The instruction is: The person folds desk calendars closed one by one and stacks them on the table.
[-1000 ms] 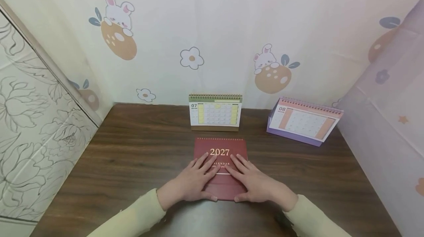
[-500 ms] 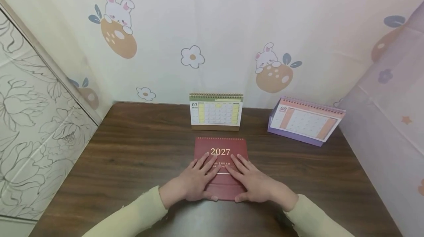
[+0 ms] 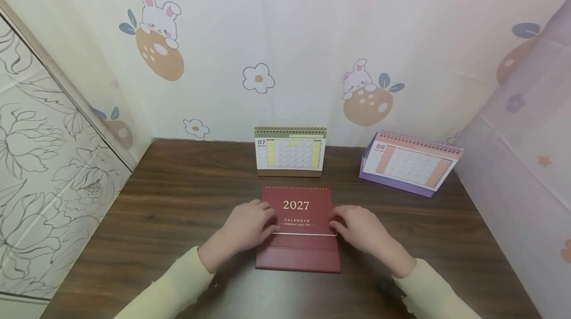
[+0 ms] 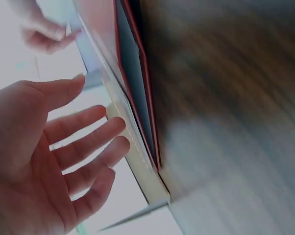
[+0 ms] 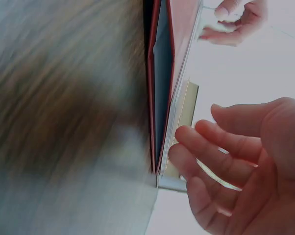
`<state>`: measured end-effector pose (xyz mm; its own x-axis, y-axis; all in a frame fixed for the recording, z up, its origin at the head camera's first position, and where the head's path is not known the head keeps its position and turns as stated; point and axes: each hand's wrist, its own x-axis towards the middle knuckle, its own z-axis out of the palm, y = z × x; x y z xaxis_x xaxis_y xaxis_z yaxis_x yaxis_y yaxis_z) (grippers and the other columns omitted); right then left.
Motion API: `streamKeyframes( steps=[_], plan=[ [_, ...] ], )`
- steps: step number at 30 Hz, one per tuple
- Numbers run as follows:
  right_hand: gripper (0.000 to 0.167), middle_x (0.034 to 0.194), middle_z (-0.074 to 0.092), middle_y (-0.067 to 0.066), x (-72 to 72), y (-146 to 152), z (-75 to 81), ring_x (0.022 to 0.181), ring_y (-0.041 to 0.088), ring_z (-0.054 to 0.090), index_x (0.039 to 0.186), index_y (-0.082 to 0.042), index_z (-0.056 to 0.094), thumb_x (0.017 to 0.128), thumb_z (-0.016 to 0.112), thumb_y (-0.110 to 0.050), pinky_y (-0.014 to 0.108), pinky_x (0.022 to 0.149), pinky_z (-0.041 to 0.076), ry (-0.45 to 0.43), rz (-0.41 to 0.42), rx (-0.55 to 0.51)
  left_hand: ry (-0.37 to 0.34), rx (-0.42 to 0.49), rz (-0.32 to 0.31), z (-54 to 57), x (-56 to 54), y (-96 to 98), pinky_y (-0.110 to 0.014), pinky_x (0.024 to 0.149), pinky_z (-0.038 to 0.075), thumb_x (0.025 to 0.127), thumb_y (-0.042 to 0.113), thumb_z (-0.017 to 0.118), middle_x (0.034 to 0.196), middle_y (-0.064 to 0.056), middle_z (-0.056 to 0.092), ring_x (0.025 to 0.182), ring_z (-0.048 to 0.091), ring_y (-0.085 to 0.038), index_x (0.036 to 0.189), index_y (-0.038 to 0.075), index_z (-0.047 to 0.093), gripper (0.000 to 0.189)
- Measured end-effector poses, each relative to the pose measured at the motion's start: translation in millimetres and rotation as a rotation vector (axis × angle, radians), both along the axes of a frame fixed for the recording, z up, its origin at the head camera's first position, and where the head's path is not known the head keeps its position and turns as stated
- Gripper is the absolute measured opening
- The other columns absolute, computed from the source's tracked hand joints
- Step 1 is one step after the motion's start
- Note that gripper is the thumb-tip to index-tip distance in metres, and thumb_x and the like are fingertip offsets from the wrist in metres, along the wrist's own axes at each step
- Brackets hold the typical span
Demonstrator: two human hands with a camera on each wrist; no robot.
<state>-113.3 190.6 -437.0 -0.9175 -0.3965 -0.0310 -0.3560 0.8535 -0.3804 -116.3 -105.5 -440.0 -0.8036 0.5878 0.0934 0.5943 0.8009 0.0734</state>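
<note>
A dark red 2027 desk calendar (image 3: 296, 254) lies folded low on the table, spiral edge facing away. My left hand (image 3: 247, 225) hovers at its left side, and its fingertips overlap the cover's edge in the head view. At the opposite edge is my right hand (image 3: 359, 227), thumb and fingers loosely bent. In the left wrist view the left hand (image 4: 64, 147) has spread, relaxed fingers beside the calendar's layered red boards (image 4: 150, 107). The right wrist view shows the right hand (image 5: 235, 161) likewise loose, holding nothing, next to the thin side gap of the calendar (image 5: 162, 98).
Behind the red calendar stands a green-topped desk calendar (image 3: 290, 153) showing 07. A purple and pink one (image 3: 410, 163) showing 08 stands angled at the back right. The brown wooden table (image 3: 187, 185) meets a wall covering (image 3: 303, 36) with rabbit prints.
Both hands have lifted off the red cover, where they lay flat, and moved apart to its left and right edges. The cover's lettering now shows fully. The three calendars keep their places.
</note>
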Motion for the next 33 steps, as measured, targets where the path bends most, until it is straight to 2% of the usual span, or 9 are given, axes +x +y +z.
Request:
streamKeyframes(
  steps=[2, 6, 9, 14, 23, 30, 33],
  plan=[
    [0.012, 0.067, 0.056, -0.008, -1.0, 3.9, 0.0, 0.059, 0.009, 0.050, 0.086, -0.017, 0.069, 0.090, 0.075, -0.026, 0.032, 0.056, 0.045, -0.050, -0.038, 0.014, -0.030, 0.031, 0.077, 1.4, -4.4, -5.5, -0.032, 0.060, 0.050, 0.089, 0.046, 0.072, 0.076, 0.007, 0.061, 0.070, 0.056, -0.013, 0.086, 0.018, 0.070, 0.029],
    [0.030, 0.056, 0.048, -0.004, 0.1, 6.6, -2.5, 0.051, 0.012, 0.045, 0.072, -0.017, 0.058, 0.093, 0.071, -0.034, 0.030, 0.049, 0.036, -0.167, -0.085, 0.039, -0.201, 0.073, 0.234, 1.6, -9.6, -12.2, -0.029, 0.049, 0.040, 0.089, 0.046, 0.072, 0.060, 0.007, 0.051, 0.054, 0.048, -0.010, 0.080, 0.016, 0.062, 0.033],
    [0.036, 0.055, 0.048, -0.002, 1.7, 5.1, -4.4, 0.050, 0.013, 0.045, 0.067, -0.017, 0.055, 0.095, 0.068, -0.036, 0.030, 0.050, 0.035, -0.220, -0.092, 0.049, -0.314, 0.083, 0.295, -1.0, -10.9, -13.8, -0.028, 0.046, 0.036, 0.090, 0.047, 0.070, 0.056, 0.005, 0.049, 0.050, 0.046, -0.010, 0.079, 0.016, 0.059, 0.035],
    [0.032, 0.056, 0.050, -0.001, 3.7, 1.3, -6.7, 0.051, 0.014, 0.048, 0.070, -0.016, 0.059, 0.096, 0.067, -0.034, 0.031, 0.051, 0.037, -0.268, -0.086, 0.029, -0.397, 0.089, 0.307, -7.2, -10.5, -12.7, -0.029, 0.048, 0.035, 0.092, 0.048, 0.068, 0.057, 0.004, 0.049, 0.051, 0.046, -0.011, 0.078, 0.017, 0.058, 0.036],
    [0.037, 0.055, 0.048, -0.003, 6.6, -0.7, -13.9, 0.049, 0.012, 0.045, 0.066, -0.016, 0.054, 0.094, 0.069, -0.034, 0.029, 0.048, 0.034, -0.230, -0.085, 0.014, -0.452, 0.131, 0.293, -9.3, -9.1, -13.1, -0.030, 0.049, 0.037, 0.092, 0.049, 0.067, 0.057, 0.004, 0.048, 0.052, 0.046, -0.012, 0.075, 0.018, 0.059, 0.037],
    [0.038, 0.054, 0.047, -0.005, 7.6, 0.4, -14.5, 0.050, 0.010, 0.044, 0.064, -0.016, 0.054, 0.093, 0.070, -0.034, 0.028, 0.049, 0.035, -0.245, -0.081, -0.038, -0.543, 0.226, 0.290, -10.1, -7.8, -20.8, -0.032, 0.055, 0.040, 0.090, 0.047, 0.071, 0.064, 0.004, 0.055, 0.059, 0.050, -0.013, 0.086, 0.017, 0.064, 0.032],
    [0.038, 0.054, 0.046, -0.006, 8.4, 1.3, -13.4, 0.051, 0.009, 0.043, 0.063, -0.015, 0.054, 0.093, 0.070, -0.034, 0.027, 0.049, 0.034, -0.270, -0.058, -0.093, -0.588, 0.257, 0.298, -12.1, -6.0, -26.1, -0.032, 0.057, 0.040, 0.088, 0.049, 0.072, 0.065, 0.004, 0.057, 0.060, 0.050, -0.013, 0.084, 0.017, 0.064, 0.033]
  ],
)
